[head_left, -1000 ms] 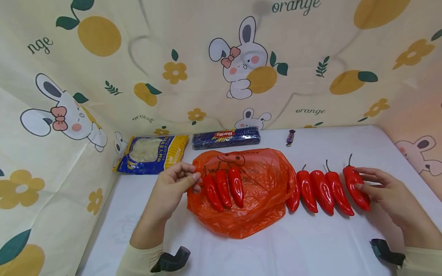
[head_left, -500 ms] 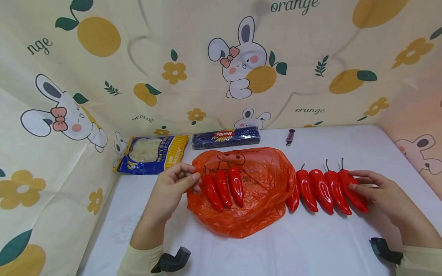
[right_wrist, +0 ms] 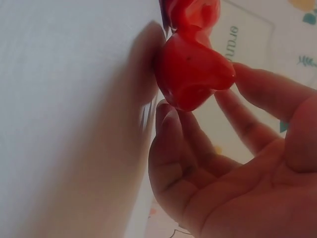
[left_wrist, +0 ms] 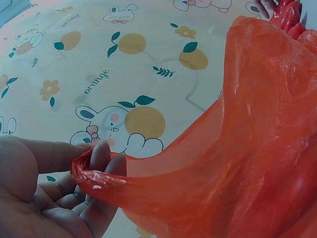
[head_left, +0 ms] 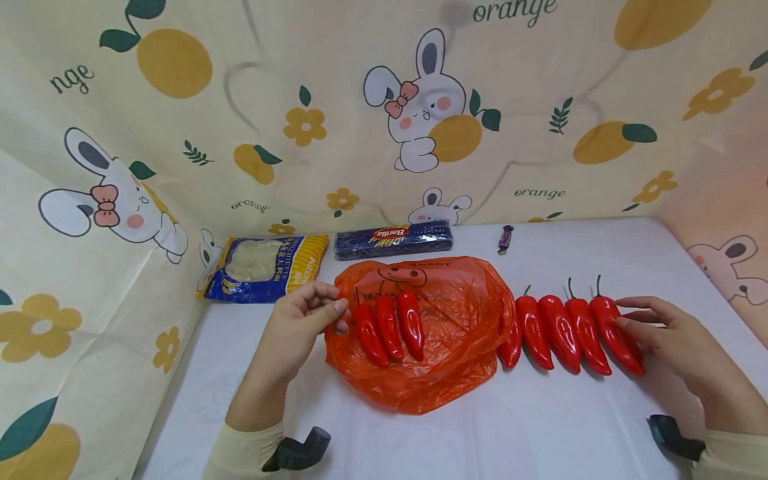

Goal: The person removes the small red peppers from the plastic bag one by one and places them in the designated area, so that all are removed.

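Head view: against a second ago, my feed shows the left hand [head_left: 305,323] and the red bag [head_left: 456,320] in the same place; far right, the end pepper [head_left: 613,332] has come in from standing apart and lies just beside its neighbour.
Left hand: thumb and fingers pinch the bag's left edge, a gathered fold between the fingertips in the left wrist view.
Red bag: on the white table [head_left: 420,443], with three peppers [head_left: 389,330] within its outline.
Pepper row: four peppers [head_left: 559,333] run from the bag's right edge to the end one.
Right hand [head_left: 672,339]: thumb and fingers parted, tips at the end pepper's right side; from here I cannot tell whether they grip or only touch.
Hard to see: I cannot tell if the three peppers lie in or on the bag; its edge covers the top of the row's leftmost pepper; my right wrist view is dim, another pepper cut off at its top.
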Tool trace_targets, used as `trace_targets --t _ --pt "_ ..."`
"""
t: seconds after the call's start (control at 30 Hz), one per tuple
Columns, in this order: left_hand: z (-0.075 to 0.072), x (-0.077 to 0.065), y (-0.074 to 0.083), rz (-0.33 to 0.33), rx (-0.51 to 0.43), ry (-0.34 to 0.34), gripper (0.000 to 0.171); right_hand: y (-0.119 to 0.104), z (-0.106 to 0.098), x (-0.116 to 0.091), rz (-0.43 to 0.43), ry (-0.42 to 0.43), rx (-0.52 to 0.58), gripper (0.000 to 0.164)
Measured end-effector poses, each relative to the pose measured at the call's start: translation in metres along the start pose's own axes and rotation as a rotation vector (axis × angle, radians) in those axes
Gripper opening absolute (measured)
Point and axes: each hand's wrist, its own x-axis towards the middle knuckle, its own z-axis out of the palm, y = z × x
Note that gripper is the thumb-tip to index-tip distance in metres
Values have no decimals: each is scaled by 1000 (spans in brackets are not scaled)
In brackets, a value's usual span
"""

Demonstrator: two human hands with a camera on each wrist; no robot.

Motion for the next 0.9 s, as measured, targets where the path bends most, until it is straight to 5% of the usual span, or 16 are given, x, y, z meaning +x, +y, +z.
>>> trace_targets --t 0.37,0.73,0.9 --pt "-2 1 -1 25 -1 -3 17 2 -3 0 -18 1 -28 62" --pt "-2 1 0 18 -1 -5 16 -19 3 -8 2 294 78 65" --pt "-2 2 0 21 2 -6 16 -43 13 -15 -116 302 131 57"
